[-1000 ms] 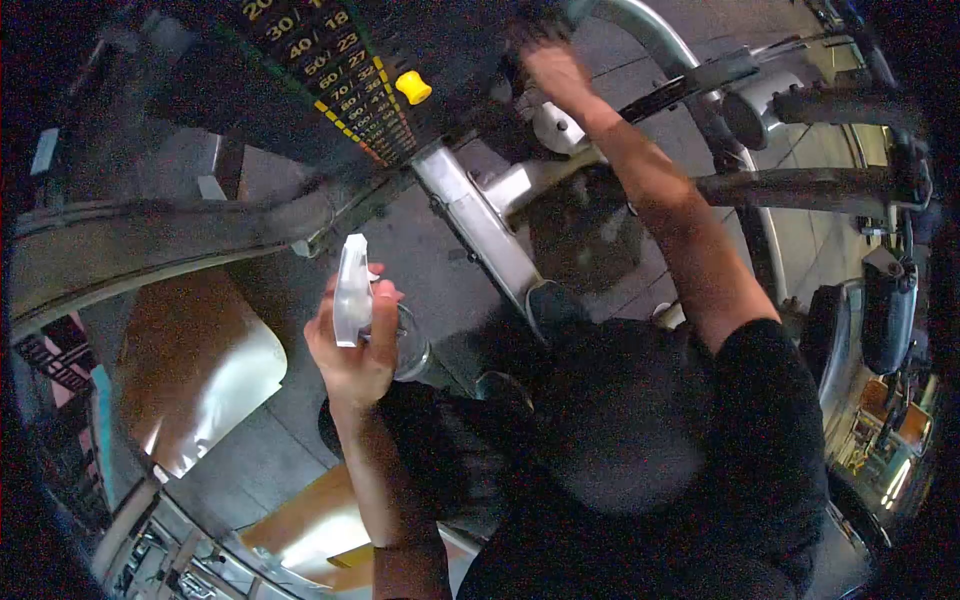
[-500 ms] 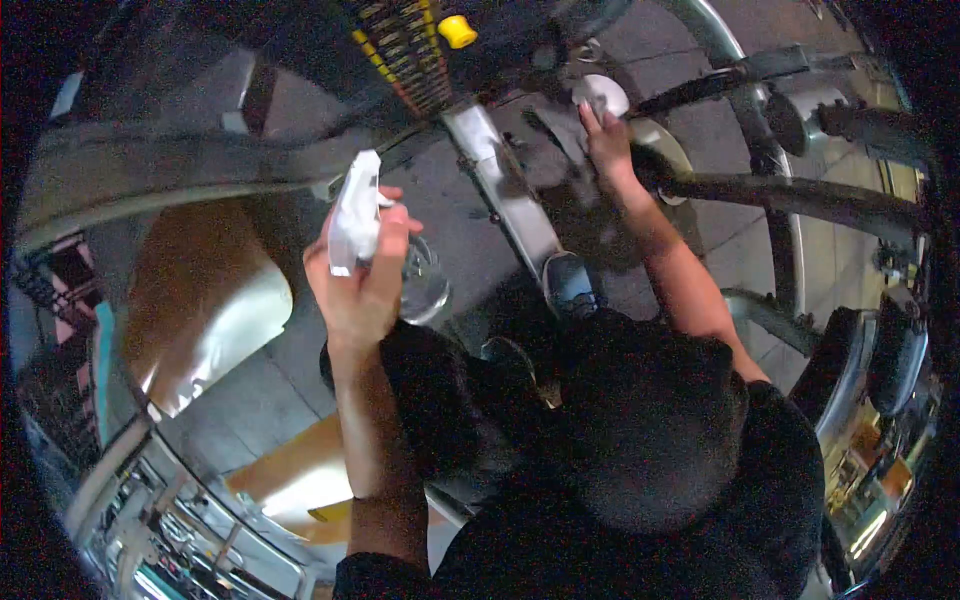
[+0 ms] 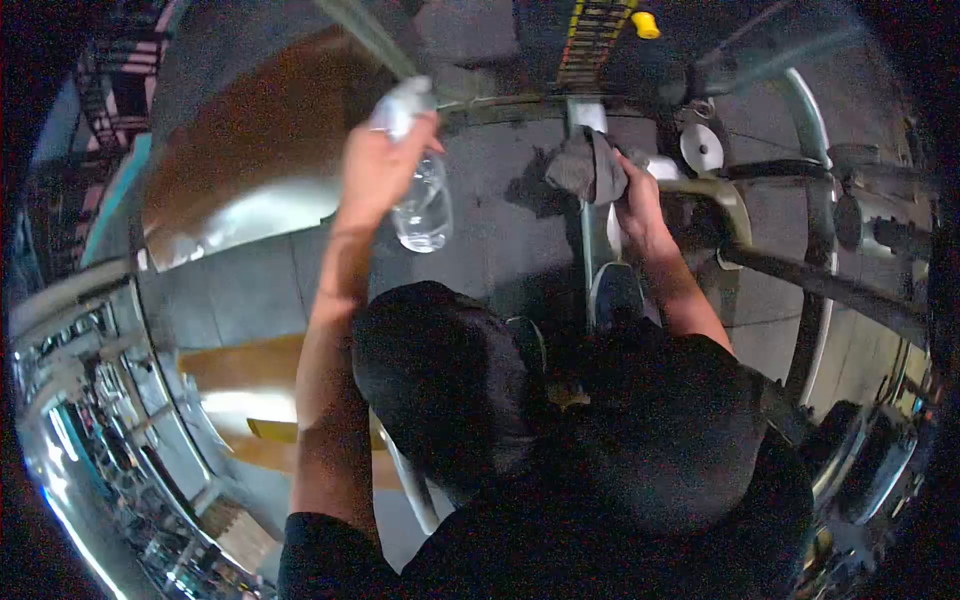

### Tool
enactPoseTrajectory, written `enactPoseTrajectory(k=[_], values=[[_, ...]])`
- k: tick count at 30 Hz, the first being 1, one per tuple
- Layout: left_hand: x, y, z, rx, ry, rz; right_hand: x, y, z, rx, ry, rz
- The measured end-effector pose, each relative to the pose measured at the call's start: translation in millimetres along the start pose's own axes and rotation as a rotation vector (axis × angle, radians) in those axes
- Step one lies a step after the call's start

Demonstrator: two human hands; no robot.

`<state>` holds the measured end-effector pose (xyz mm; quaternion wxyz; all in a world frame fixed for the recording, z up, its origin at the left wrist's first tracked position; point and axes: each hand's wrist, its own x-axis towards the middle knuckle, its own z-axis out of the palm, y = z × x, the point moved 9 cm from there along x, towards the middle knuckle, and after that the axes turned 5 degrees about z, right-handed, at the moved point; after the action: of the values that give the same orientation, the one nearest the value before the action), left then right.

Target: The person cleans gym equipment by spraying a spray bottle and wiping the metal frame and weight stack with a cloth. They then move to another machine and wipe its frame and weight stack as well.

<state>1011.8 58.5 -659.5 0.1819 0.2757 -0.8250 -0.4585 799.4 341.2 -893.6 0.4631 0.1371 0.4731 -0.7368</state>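
Wrapped round the neck of a clear spray bottle with a white spray head, my left hand is closed and raised left of the middle. The bottle hangs upright, with clear liquid inside. My right hand grips a crumpled grey cloth over the far part of a narrow metal rail. A white disc lies just beyond the right hand.
A brown panel with a shiny lower edge stands at the left. Dark bars and a metal tube cross the right side. A yellow knob is at the top, beside a yellow-marked black strip. My shoe is by the rail.
The view has turned. My right hand has moved away from the white disc to the rail, and the grey cloth now shows in it. The spray bottle is further up and more fully visible.
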Motion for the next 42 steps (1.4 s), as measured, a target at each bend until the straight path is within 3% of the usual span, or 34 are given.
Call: enactPoseTrajectory(k=[1, 3, 6, 11, 13, 17, 24, 27, 30, 32, 35, 39, 42], values=[[-5, -17, 14, 0.042, -0.059, 0.012, 6, 4, 7, -0.02, -0.014, 0.01], [-19, -43, 39, 0.053, -0.113, -0.161, 12, 7, 18, -0.09, -0.018, 0.016], [-32, -79, 73, 0.061, -0.122, -0.202, 4, -3, 30, -0.12, -0.068, 0.006], [-45, -91, 93, 0.001, -0.124, -0.259, -5, -21, 5, -0.172, -0.038, 0.035], [-47, -88, 97, 0.001, -0.102, -0.219, 3, -24, -21, -0.354, -0.019, -0.007], [-45, -83, 102, 0.026, -0.107, -0.166, 4, -24, -49, -0.424, 0.039, -0.085], [-9, -93, 122, 0.009, -0.008, -0.121, -5, -26, -58, -0.415, 0.055, -0.004], [5, -104, 132, 0.145, -0.016, -0.106, 2, -36, -65, -0.491, 0.033, -0.143], [6, -96, 130, 0.099, -0.003, -0.108, -14, -30, -60, -0.426, 0.152, -0.009], [4, -92, 124, 0.115, 0.074, -0.046, -21, -43, -40, -0.589, 0.084, -0.196], [-11, -86, 115, 0.032, 0.078, -0.027, -25, -40, -33, -0.626, 0.187, -0.092], [-47, -56, 78, 0.14, 0.172, 0.046, -14, -39, -32, -0.542, 0.235, -0.116], [-68, -68, 68, -0.039, 0.163, -0.045, 16, -31, -37, -0.489, 0.192, -0.114]])
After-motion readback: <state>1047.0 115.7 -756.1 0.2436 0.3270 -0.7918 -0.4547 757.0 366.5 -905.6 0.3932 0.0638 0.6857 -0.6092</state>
